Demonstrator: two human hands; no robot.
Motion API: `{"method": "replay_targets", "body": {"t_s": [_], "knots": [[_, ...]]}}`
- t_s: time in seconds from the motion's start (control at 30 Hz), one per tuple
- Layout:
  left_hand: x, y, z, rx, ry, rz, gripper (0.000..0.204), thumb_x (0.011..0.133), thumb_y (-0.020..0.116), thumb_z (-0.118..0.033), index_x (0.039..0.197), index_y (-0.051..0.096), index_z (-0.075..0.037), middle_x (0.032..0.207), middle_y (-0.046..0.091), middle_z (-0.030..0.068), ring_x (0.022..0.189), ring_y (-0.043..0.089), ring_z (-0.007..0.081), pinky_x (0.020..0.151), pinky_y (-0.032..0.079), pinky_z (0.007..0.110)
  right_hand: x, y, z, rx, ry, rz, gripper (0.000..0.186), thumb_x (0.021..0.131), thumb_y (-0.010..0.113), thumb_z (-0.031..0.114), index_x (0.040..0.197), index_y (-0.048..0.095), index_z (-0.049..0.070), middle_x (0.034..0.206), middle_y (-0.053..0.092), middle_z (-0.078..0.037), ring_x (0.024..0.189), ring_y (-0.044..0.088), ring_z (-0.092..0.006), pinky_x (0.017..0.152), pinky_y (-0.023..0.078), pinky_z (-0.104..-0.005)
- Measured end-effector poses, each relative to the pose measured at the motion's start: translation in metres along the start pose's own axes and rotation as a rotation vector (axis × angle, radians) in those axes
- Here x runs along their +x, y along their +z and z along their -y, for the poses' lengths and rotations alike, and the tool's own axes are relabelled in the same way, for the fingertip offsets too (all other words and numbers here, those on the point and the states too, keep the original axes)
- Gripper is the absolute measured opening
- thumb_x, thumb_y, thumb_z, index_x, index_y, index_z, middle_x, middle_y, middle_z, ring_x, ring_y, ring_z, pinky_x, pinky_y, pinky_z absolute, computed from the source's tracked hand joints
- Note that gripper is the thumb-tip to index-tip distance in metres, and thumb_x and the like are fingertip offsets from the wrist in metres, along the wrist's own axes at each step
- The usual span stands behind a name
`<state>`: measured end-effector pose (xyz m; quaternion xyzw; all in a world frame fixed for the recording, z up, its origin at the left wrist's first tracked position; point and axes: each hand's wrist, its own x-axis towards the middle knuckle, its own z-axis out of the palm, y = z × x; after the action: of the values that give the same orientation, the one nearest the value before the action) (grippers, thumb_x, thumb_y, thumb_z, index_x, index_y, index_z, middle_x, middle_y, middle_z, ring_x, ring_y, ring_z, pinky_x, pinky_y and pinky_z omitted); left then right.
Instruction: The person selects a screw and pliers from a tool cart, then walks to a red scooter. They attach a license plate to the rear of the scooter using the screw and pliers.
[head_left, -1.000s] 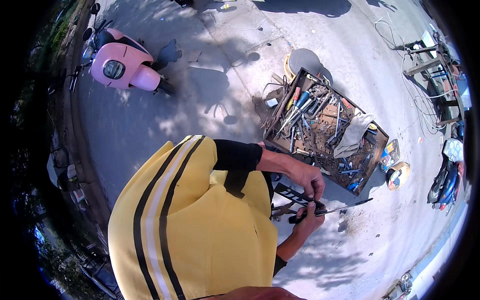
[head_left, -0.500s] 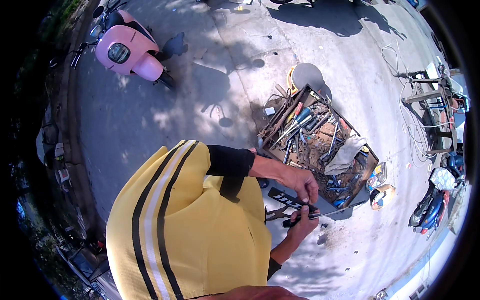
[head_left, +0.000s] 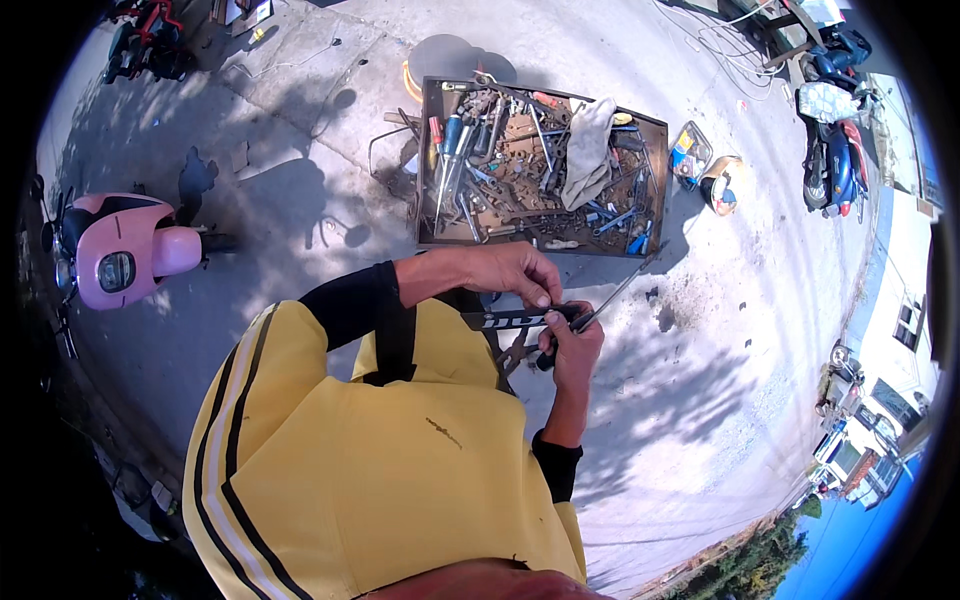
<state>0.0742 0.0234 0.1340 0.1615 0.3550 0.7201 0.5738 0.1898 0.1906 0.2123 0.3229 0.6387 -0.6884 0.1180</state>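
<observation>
A black flat piece with white markings (head_left: pixel 510 320) lies across my lap area between both hands. My left hand (head_left: pixel 515 273) pinches its far right end with thumb and fingertips. Below that, my right hand (head_left: pixel 574 352) is closed around a long screwdriver (head_left: pixel 622 290), with the dark handle end poking out at the palm and the thin shaft slanting up to the right. My right thumb also presses on the black piece. Just beyond my hands stands a shallow tool tray (head_left: pixel 440 235) crowded with screwdrivers, wrenches and small metal parts; a grey-white glove (head_left: pixel 589 155) is draped inside it.
Behind the tray is a round grey stool (head_left: pixel 443 62). Right of it sit an open container (head_left: pixel 690 155) and a round tub (head_left: pixel 722 187). A pink scooter (head_left: pixel 125 250) is parked at the left, a dark blue motorbike (head_left: pixel 838 165) at the right. Cables (head_left: pixel 725 45) trail on the concrete.
My view has turned to the right, so the tray and scooter appear swung round toward the left. Both hands keep hold of the black piece and the screwdriver, whose shaft now points more steeply upward.
</observation>
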Motion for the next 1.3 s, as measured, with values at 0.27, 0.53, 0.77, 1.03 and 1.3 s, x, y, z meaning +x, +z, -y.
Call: {"method": "replay_targets", "body": {"t_s": [0.27, 0.53, 0.77, 1.03, 1.3], "knots": [[0.007, 0.009, -0.008, 0.077, -0.105, 0.012, 0.018, 0.09, 0.068, 0.001, 0.107, 0.072, 0.001, 0.099, 0.071, 0.0041, 0.091, 0.066, 0.0121, 0.085, 0.054, 0.029, -0.013, -0.008, -0.006, -0.037, 0.047, -0.076, 0.023, 0.088, 0.075, 0.01, 0.095, 0.056, 0.001, 0.068, 0.059, -0.004, 0.049, 0.055, -0.0102, 0.044, 0.038, -0.0219], [0.014, 0.015, -0.01, 0.042, -0.158, 0.024, 0.017, 0.093, 0.066, -0.004, 0.11, 0.071, -0.001, 0.098, 0.069, 0.0038, 0.092, 0.065, 0.0121, 0.086, 0.054, 0.028, -0.021, -0.012, -0.007, 0.071, 0.044, -0.111, 0.025, 0.083, 0.077, 0.004, 0.097, 0.057, 0.001, 0.07, 0.062, -0.004, 0.05, 0.055, -0.0092, 0.045, 0.04, -0.0218], [0.014, 0.012, -0.012, 0.028, -0.229, 0.069, 0.016, 0.092, 0.072, -0.012, 0.104, 0.071, -0.001, 0.09, 0.068, 0.0003, 0.078, 0.059, 0.0082, 0.073, 0.05, 0.025, -0.023, -0.009, -0.007, 0.06, 0.013, -0.116, 0.024, 0.082, 0.077, 0.001, 0.096, 0.056, 0.001, 0.068, 0.061, -0.003, 0.048, 0.055, -0.0093, 0.044, 0.04, -0.0222], [0.014, 0.01, -0.01, -0.02, -0.186, 0.123, 0.014, 0.09, 0.073, -0.008, 0.102, 0.071, -0.002, 0.09, 0.068, 0.0001, 0.079, 0.06, 0.0081, 0.073, 0.049, 0.024, -0.024, -0.007, -0.01, 0.061, 0.007, -0.139, 0.024, 0.082, 0.076, 0.002, 0.095, 0.057, 0.001, 0.066, 0.061, -0.003, 0.048, 0.055, -0.0092, 0.043, 0.039, -0.0219], [0.012, 0.011, -0.015, 0.209, -0.175, 0.114, 0.017, 0.087, 0.071, 0.0, 0.104, 0.07, 0.001, 0.092, 0.07, 0.0013, 0.085, 0.063, 0.0083, 0.079, 0.051, 0.026, -0.03, -0.002, -0.011, 0.105, -0.019, -0.152, 0.023, 0.082, 0.076, 0.001, 0.095, 0.058, 0.002, 0.065, 0.061, -0.003, 0.047, 0.055, -0.0095, 0.043, 0.039, -0.0219]]}}
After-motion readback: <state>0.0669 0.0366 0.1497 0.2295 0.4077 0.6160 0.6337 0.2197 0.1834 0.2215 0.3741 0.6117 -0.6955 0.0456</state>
